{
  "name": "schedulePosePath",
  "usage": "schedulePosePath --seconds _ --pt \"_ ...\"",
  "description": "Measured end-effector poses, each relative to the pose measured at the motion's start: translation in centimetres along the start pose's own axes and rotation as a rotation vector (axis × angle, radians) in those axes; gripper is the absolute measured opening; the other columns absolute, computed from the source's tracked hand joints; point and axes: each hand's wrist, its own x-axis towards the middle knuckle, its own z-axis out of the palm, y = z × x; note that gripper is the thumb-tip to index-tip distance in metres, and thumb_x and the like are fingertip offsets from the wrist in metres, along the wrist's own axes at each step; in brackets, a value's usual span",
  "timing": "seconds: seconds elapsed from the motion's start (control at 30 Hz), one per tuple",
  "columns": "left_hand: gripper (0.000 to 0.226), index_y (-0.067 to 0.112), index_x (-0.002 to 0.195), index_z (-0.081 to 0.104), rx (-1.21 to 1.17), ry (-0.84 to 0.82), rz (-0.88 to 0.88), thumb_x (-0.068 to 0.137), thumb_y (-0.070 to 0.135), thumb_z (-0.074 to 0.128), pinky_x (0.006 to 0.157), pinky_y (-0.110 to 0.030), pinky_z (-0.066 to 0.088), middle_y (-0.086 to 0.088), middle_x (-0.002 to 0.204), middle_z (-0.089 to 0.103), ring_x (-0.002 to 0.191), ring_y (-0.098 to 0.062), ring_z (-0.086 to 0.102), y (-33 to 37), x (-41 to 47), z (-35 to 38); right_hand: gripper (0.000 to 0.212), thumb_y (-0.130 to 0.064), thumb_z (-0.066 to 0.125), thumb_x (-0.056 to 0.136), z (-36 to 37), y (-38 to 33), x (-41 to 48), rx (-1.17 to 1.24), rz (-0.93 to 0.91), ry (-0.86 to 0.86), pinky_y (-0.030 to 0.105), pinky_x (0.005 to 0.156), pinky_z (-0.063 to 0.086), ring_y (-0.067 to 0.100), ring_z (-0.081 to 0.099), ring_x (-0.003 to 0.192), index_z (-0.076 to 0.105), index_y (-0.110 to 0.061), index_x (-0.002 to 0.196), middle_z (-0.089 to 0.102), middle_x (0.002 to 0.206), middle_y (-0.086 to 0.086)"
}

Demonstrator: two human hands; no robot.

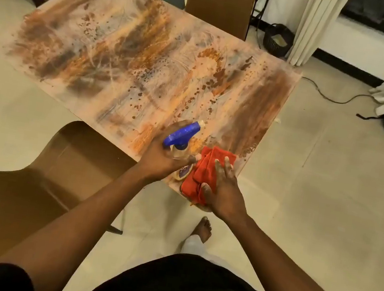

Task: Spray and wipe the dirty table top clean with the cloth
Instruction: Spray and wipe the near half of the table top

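Left hand [162, 158] grips spray bottle [181, 141], right hand [222, 190] presses cloth [203, 169]

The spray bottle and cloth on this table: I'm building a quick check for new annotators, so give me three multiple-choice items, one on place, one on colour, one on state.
1. Where does the cloth lie?
A. on the near right corner of the table
B. on the chair seat
C. on the floor

2. What colour is the trigger head of the spray bottle?
A. green
B. blue
C. white

3. What is the state of the table top?
A. wiped clean all over
B. covered by a sheet
C. smeared and spotted with orange and brown across its surface

Answers: 1 A, the red cloth sits at that corner under the right hand. 2 B, the head above the left hand is blue. 3 C, streaks and spots run over the whole top.
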Motion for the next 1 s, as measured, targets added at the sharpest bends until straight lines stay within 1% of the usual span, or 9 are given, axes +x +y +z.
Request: schedulePosePath --seconds 0.07,0.2,0.3,0.37,0.43,0.57,0.67,0.73,1.0 --pt "0.065 0.034 0.147 0.057 -0.024 -0.044 0.010 0.087 0.034 0.084 0.099 -0.007 0.049 0.005 0.126 0.071 0.108 0.001 0.064 0.1 1.4 0.6 0.086 -0.044 0.057 0.108 0.4 0.2 2.0 -0.058 0.005 -0.031 0.050 0.134 0.020 0.030 0.002 0.168 0.008 -0.020 0.174 -0.008 0.181 0.006" --pt "0.038 0.011 0.139 0.070 -0.079 -0.022 -0.031 0.101 0.004 0.072 0.112 -0.056 0.056 -0.014 0.136 0.075 0.127 -0.027 0.073 0.0 2.4 1.2 0.089 -0.053 0.046 0.109 2.9 0.3 4.7 -0.134 0.017 -0.112 0.057 0.134 0.003 0.035 -0.015 0.166 -0.004 -0.020 0.173 -0.019 0.179 0.009" --pt "0.029 0.041 0.116 0.077 -0.109 -0.002 -0.040 0.100 0.017 0.072 0.089 -0.065 0.059 -0.021 0.110 0.080 0.092 -0.048 0.075 0.5 2.4 0.3 0.096 -0.065 0.036 0.107 5.5 0.2 5.8 -0.164 0.068 -0.110 0.062 0.131 -0.008 0.038 -0.029 0.161 -0.019 -0.019 0.170 -0.032 0.175 0.013" --pt "0.018 0.030 0.114 0.080 -0.124 -0.022 -0.106 0.097 0.029 0.073 0.082 -0.069 0.058 -0.032 0.106 0.075 0.085 -0.059 0.068 0.1 2.5 -1.0 0.097 -0.071 0.028 0.106 6.9 0.3 5.7 -0.218 0.061 -0.085 0.064 0.129 -0.013 0.039 -0.036 0.158 -0.024 -0.017 0.168 -0.039 0.172 0.015" --pt "0.034 0.012 0.124 0.077 -0.099 -0.073 -0.138 0.096 0.030 0.074 0.084 -0.065 0.061 -0.028 0.116 0.077 0.087 -0.053 0.071 -0.3 2.6 -2.5 0.095 -0.070 0.025 0.106 7.7 0.9 5.6 -0.231 0.040 -0.054 0.063 0.128 -0.015 0.038 -0.037 0.158 -0.024 -0.018 0.168 -0.040 0.171 0.013" --pt "0.039 0.051 0.105 0.079 -0.057 -0.149 -0.143 0.098 0.013 0.075 0.074 -0.022 0.061 0.016 0.094 0.083 0.077 -0.003 0.076 -1.5 2.7 -5.1 0.083 -0.062 0.020 0.109 7.0 3.5 5.6 -0.364 -0.057 -0.052 0.061 0.131 -0.010 0.033 -0.036 0.159 -0.019 -0.021 0.170 -0.036 0.174 0.011" --pt "0.015 0.033 0.098 0.082 0.050 -0.144 -0.269 0.091 0.046 0.079 0.070 -0.043 0.064 0.000 0.074 0.079 0.065 -0.020 0.074 -2.7 2.8 -6.0 0.076 -0.059 0.014 0.109 4.4 6.0 6.2 -0.449 -0.149 -0.107 0.056 0.133 0.003 0.028 -0.029 0.162 -0.014 -0.024 0.171 -0.028 0.177 0.007" --pt "0.061 0.016 0.094 0.081 0.128 -0.194 -0.364 0.078 0.075 0.070 0.075 -0.054 0.063 -0.012 0.072 0.077 0.065 -0.033 0.073 -3.1 3.1 -6.0 0.074 -0.058 0.013 0.110 2.3 7.1 7.5 -0.471 -0.153 -0.132 0.054 0.133 0.007 0.027 -0.026 0.164 -0.012 -0.026 0.172 -0.024 0.178 0.006" --pt "0.055 0.019 0.069 0.066 0.425 -0.219 -0.437 0.085 0.070 0.076 0.058 -0.030 0.041 0.005 0.054 0.060 0.054 -0.012 0.057 -7.1 3.8 -5.5 0.075 -0.044 0.039 0.114 -4.2 5.5 18.7 -0.246 0.190 -0.068 0.058 0.133 -0.002 0.034 -0.020 0.165 -0.007 -0.030 0.173 -0.020 0.179 0.006"
